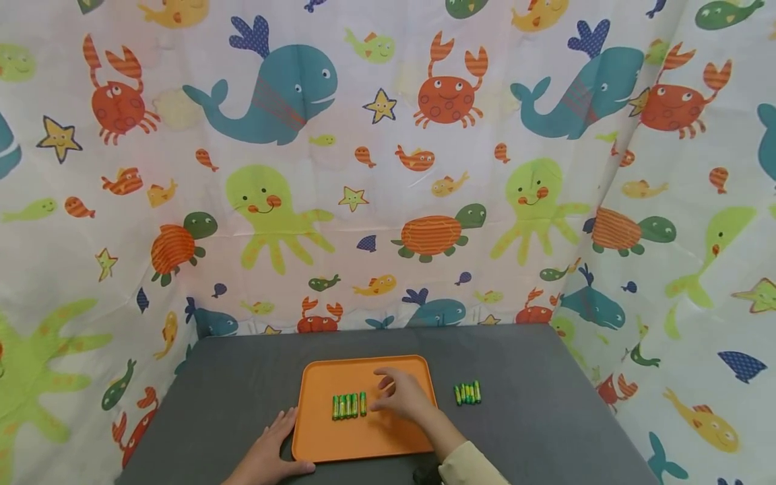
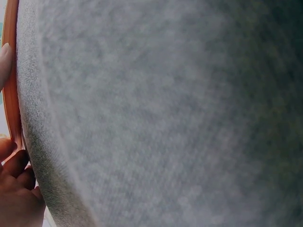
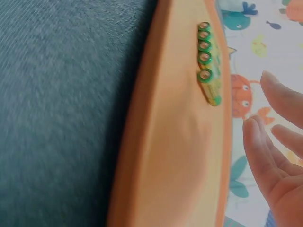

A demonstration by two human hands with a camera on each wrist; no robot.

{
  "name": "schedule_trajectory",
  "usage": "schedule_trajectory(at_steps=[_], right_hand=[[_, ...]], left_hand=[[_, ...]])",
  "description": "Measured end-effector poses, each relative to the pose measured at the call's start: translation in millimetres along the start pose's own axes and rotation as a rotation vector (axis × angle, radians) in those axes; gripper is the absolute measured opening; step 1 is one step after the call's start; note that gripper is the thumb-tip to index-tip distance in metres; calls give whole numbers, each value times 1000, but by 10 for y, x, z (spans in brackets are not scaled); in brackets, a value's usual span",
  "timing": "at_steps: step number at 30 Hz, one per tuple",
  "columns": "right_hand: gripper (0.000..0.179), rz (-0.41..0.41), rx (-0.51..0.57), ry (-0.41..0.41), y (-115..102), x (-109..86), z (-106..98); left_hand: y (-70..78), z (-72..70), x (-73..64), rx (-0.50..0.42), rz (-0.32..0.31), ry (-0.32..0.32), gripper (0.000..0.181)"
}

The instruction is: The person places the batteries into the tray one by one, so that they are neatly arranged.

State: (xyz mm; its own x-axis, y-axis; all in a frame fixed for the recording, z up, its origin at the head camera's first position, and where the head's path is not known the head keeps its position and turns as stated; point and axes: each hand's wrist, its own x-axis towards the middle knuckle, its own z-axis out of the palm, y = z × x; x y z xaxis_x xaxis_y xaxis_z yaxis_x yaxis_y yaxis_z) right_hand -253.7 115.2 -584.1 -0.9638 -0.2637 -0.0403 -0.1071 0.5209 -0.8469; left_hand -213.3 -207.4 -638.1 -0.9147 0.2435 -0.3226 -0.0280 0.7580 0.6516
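Several green and yellow batteries point(image 1: 346, 406) lie side by side in a row on an orange tray point(image 1: 321, 441). The rightmost one point(image 1: 363, 404) lies slightly apart from the others, as the right wrist view also shows. My right hand point(image 1: 403, 397) hovers over the tray just right of this row, fingers spread and nothing between them. At the tray's front left corner, my left hand point(image 1: 273, 448) has its fingers along the left rim and its thumb by the front edge. The left wrist view catches only the tray's side point(image 2: 10, 104) and parts of the fingers.
Several more batteries point(image 1: 467, 393) stand grouped on the dark grey tabletop point(image 1: 515, 431), right of the tray. A curtain point(image 1: 376, 256) printed with sea animals hangs behind the table and along both sides. A small black object point(image 1: 427, 474) shows beneath my right forearm.
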Motion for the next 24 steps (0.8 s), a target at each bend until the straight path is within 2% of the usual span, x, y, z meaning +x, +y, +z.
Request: schedule_trajectory(at_steps=[10, 17, 24], right_hand=[[73, -6, 23, 32, -77, -139, -203], [69, -27, -17, 88, 21, -240, -393], [66, -52, -49, 174, 123, -285, -549]], left_hand=[[-21, 16, 18, 26, -13, 6, 122], [-1, 25, 27, 27, -9, -1, 122], [8, 36, 33, 23, -35, -2, 124]])
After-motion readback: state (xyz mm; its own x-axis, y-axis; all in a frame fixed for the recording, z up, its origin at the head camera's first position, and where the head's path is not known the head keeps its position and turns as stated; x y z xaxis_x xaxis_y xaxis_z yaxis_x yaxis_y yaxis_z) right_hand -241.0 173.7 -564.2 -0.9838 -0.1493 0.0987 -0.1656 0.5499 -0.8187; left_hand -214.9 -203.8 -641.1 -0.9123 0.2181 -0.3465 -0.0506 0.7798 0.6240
